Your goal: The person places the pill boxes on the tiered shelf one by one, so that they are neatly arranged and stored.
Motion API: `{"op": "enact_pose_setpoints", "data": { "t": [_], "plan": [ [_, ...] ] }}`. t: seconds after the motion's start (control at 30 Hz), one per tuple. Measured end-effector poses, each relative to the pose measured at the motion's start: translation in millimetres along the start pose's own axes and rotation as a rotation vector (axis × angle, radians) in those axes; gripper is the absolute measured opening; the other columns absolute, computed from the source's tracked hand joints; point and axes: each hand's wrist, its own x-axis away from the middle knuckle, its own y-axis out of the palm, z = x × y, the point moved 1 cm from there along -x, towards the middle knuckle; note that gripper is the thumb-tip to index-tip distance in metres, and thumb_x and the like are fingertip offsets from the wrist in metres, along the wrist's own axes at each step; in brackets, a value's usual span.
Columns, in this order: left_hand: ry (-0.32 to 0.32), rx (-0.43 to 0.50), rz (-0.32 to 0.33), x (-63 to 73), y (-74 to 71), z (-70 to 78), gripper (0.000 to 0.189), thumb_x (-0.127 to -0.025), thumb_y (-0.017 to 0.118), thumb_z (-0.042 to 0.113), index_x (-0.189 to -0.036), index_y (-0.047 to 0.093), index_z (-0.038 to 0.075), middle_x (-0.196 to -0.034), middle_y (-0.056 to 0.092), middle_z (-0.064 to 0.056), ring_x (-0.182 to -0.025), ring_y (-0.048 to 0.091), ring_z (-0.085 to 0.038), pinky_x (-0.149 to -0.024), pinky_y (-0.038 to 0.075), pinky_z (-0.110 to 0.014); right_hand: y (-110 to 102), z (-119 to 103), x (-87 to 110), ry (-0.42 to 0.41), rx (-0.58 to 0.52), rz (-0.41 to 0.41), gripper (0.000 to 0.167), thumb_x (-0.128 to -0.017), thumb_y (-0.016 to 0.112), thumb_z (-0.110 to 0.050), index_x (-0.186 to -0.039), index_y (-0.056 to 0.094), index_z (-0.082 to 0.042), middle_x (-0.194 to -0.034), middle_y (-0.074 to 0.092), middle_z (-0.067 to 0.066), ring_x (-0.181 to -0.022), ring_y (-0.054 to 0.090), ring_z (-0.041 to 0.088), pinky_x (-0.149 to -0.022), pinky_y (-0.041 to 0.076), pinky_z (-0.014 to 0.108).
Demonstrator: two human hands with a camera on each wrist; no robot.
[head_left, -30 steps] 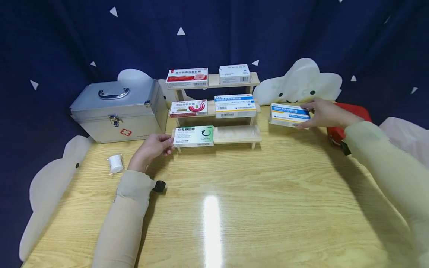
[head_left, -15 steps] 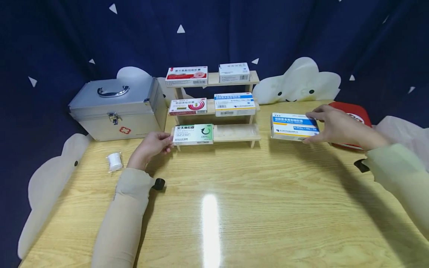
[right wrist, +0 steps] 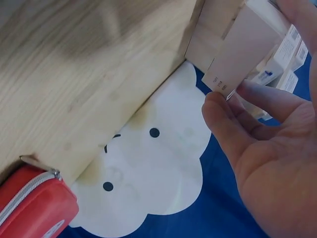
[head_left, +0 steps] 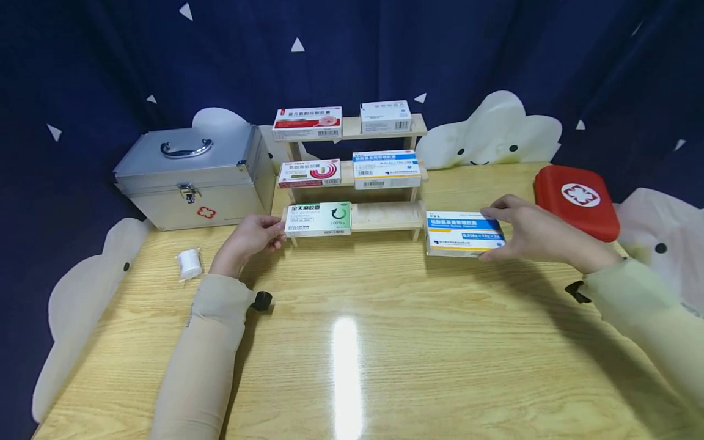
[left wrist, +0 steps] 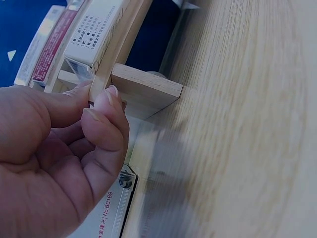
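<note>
My right hand (head_left: 533, 235) grips a blue-and-white medicine box (head_left: 464, 235) by its right end, thumb below and fingers above. The box is just right of the lowest tier of a three-tier wooden display rack (head_left: 385, 217). My left hand (head_left: 247, 244) pinches the left end of that tier; the left wrist view shows thumb and fingertips on the wooden board (left wrist: 131, 29). A green-and-white medicine box (head_left: 319, 219) lies on the tier's left half, its right half bare. On the middle tier are a red-and-white box (head_left: 310, 173) and a blue-and-white box (head_left: 387, 169).
A red-and-white box (head_left: 308, 123) and a white box (head_left: 385, 116) sit on the top tier. The silver first-aid case (head_left: 192, 177) stands left of the rack, a wrapped white roll (head_left: 189, 264) in front of it. A red zipped pouch (head_left: 577, 201) lies at the right.
My right hand has carried the blue-and-white box from near the red pouch toward me, then left to beside the lowest tier. The left hand has stayed at the rack.
</note>
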Motion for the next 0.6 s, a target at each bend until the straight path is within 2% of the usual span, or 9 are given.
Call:
{"op": "enact_pose_setpoints", "data": {
  "t": [0.23, 0.6],
  "plan": [
    [0.039, 0.012, -0.003, -3.1, 0.3, -1.6, 0.035, -0.107, 0.045, 0.01, -0.132, 0.051, -0.014, -0.099, 0.059, -0.023, -0.069, 0.056, -0.011, -0.061, 0.049, -0.019, 8, -11, 3.3, -0.049, 0.015, 0.033, 0.092, -0.063, 0.092, -0.05, -0.131, 0.061, 0.002, -0.12, 0.055, 0.019, -0.097, 0.057, 0.031, -0.081, 0.052, 0.048],
    [0.04, 0.005, -0.008, -1.8, -0.3, -2.4, 0.035, -0.107, 0.044, 0.01, -0.132, 0.05, -0.014, -0.099, 0.058, -0.022, -0.071, 0.056, -0.012, -0.061, 0.05, -0.02, 18, -33, 0.7, -0.067, -0.007, 0.018, 0.092, -0.062, 0.092, -0.051, -0.131, 0.061, 0.002, -0.122, 0.055, 0.02, -0.101, 0.056, 0.032, -0.086, 0.051, 0.051]
  ]
}}
